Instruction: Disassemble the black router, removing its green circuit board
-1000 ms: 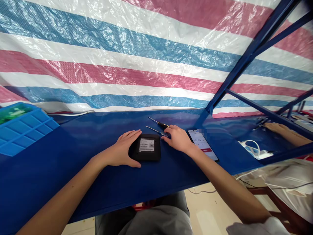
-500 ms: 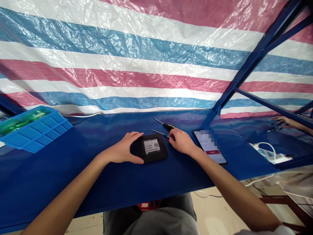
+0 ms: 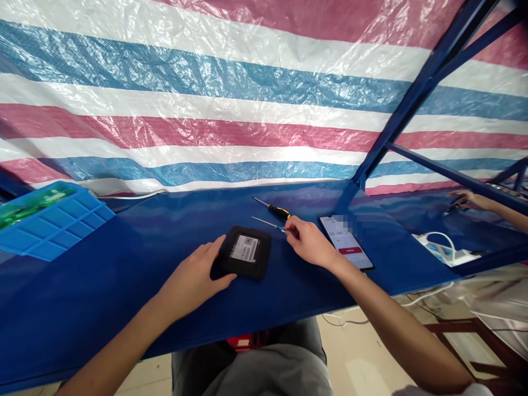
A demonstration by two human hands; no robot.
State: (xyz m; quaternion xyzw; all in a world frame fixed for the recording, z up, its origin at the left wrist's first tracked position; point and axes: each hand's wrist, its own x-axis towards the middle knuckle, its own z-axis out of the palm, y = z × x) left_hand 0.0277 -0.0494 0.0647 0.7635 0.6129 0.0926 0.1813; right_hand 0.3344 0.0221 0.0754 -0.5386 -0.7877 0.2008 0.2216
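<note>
A small black device [image 3: 245,252] with a white label on top lies on the blue table [image 3: 124,286]. My left hand [image 3: 193,278] grips its left edge, thumb on the near side and fingers along the far side. My right hand [image 3: 308,242] is pinched on the handle of a thin screwdriver [image 3: 268,224] whose metal shaft points left, just behind the device. A second screwdriver [image 3: 273,208] with a black and yellow handle lies on the table a little farther back.
A phone [image 3: 346,242] with a lit screen lies right of my right hand. A blue compartment tray [image 3: 49,225] sits at the far left. A striped tarp [image 3: 231,99] hangs behind. Another person's hand [image 3: 466,199] works beyond the blue frame; white cables [image 3: 443,247] lie there.
My left hand has slid back toward me along the device, which has turned slightly. My right fingers have closed on the thin screwdriver's handle.
</note>
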